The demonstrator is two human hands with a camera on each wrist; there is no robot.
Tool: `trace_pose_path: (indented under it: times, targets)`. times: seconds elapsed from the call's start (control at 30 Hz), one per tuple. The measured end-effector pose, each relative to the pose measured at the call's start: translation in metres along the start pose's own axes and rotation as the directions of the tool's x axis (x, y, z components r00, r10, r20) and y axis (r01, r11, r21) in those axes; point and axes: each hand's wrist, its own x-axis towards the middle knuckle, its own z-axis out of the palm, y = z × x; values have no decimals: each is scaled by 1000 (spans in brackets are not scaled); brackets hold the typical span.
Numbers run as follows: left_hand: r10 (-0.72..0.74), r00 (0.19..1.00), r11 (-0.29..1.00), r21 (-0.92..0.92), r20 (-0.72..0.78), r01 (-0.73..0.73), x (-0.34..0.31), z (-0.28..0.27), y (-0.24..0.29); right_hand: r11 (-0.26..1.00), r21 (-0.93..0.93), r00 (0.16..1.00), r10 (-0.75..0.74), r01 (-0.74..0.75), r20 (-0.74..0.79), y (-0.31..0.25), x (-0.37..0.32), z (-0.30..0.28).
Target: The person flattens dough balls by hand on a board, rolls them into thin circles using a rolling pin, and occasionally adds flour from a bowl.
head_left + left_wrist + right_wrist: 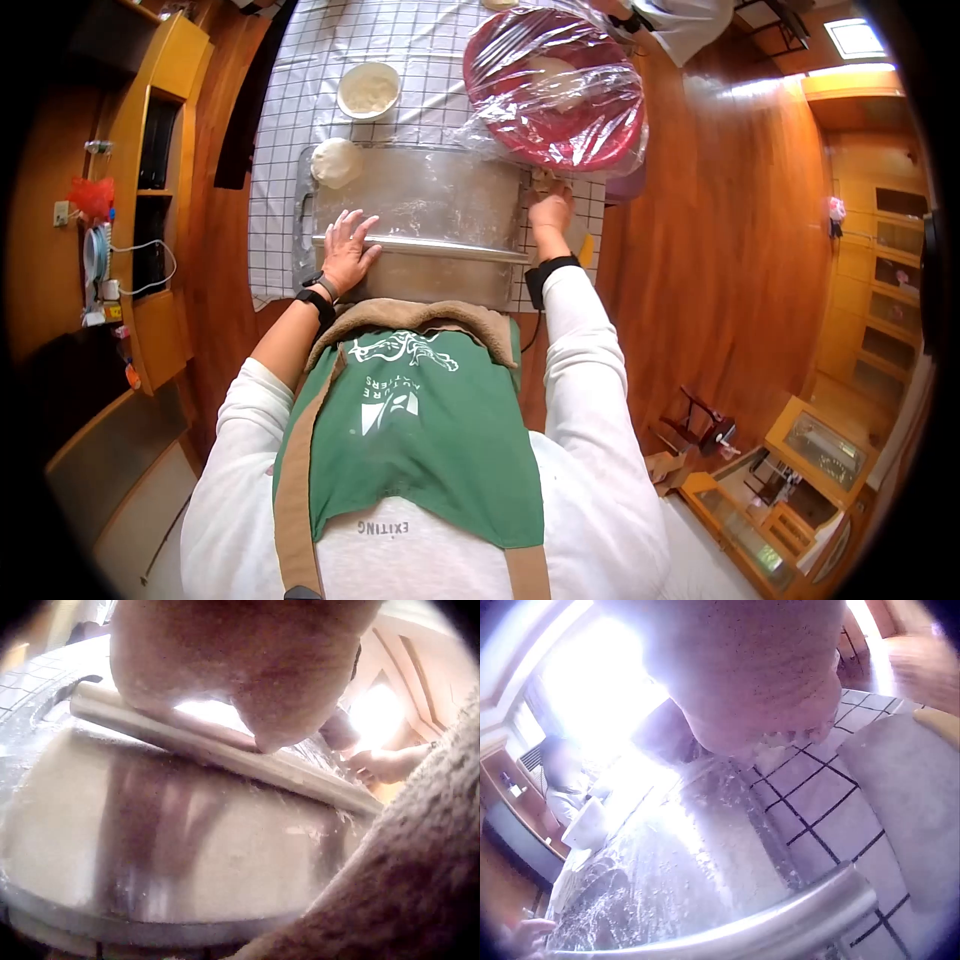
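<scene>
My left hand (348,250) rests on a long metal rolling pin (440,248) with its fingers spread. The pin lies across a floured metal board (420,195). Past the board's right edge, my right hand (552,210) has its fingers bent down at the checked cloth. Pale doughy bits (771,756) show under its fingertips in the right wrist view, partly hidden by the hand. A round ball of dough (335,162) sits at the board's far left corner.
A red basin (615,135) under plastic wrap stands beyond my right hand, with pale dough inside. A white bowl (368,92) of flour-like stuff is behind the board. Beside my right wrist lies a flat blade (911,810) with a yellow handle. Another person (685,20) is across the table.
</scene>
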Motion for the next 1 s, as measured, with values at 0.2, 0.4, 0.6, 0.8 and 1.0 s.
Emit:
trace_pose_path:
  times: [0.2, 0.4, 0.6, 0.8, 1.0]
  targets:
    - [-119, 993, 990, 75, 21, 118, -4, -14, -2, 957, 277, 993, 61, -85, 97, 7, 6, 9]
    - [-95, 992, 995, -42, -80, 92, 12, -16, 24, 915, 392, 992, 51, -91, 113, -16, -39, -11]
    - [-125, 957, 689, -671, 262, 274, 56, 15, 49, 708, 707, 846, -380, 6, 374, -80, -97, 1]
    - [-170, 856, 370, -774, 488, 514, 70, 35, 49, 631, 737, 749, -361, -243, 556, -83, -101, 25]
    - [-165, 857, 431, -746, 489, 508, 73, 33, 53, 667, 675, 725, -289, -316, 625, -86, -102, 32]
